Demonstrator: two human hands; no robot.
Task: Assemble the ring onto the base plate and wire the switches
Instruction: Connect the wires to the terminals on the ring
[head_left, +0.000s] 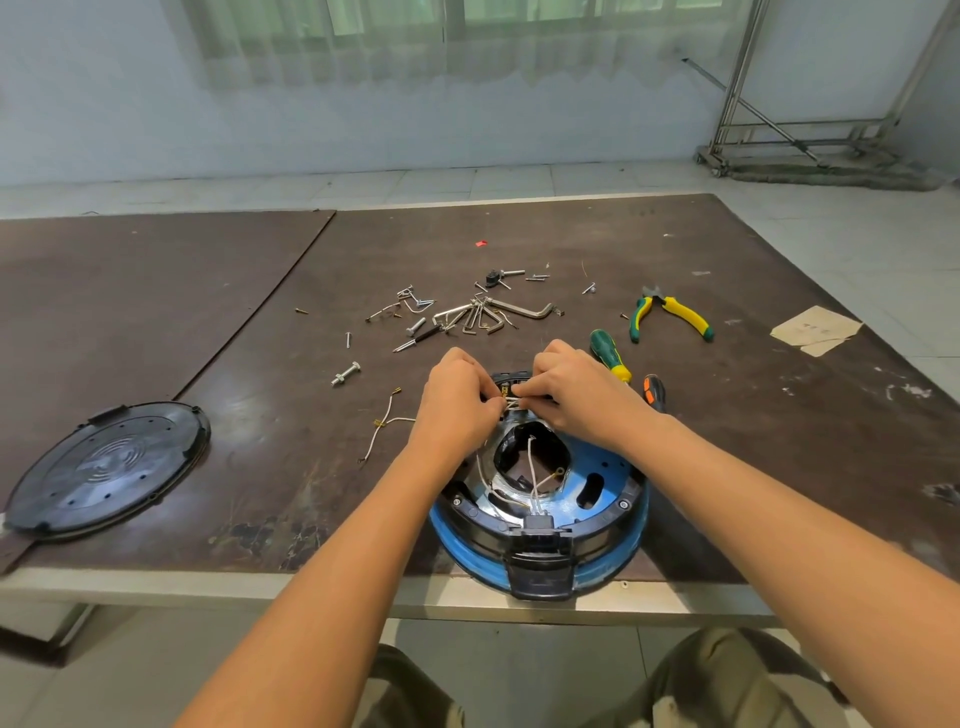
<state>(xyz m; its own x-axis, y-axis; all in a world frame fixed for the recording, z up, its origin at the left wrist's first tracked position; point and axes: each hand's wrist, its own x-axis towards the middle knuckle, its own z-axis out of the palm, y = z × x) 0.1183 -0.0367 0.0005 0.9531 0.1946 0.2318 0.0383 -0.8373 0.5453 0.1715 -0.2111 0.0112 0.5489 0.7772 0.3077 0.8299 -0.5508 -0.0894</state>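
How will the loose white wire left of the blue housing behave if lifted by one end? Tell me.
The loose white wire probably droops: it is thin and lies in soft bends. Likely very light, so a nudge would slide it across the table.

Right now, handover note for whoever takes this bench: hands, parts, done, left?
Left hand and right hand: both pinch the white wire ends at the unit's far edge.
Black ring sits on the blue base plate at the near table edge; screw heads show on it.
Black cover lies apart, far left.
Left to do: finish this joint. One ring-terminal lead hangs free in the centre opening, and spare leads lie on the table.
Pliers and screwdrivers are to the right.
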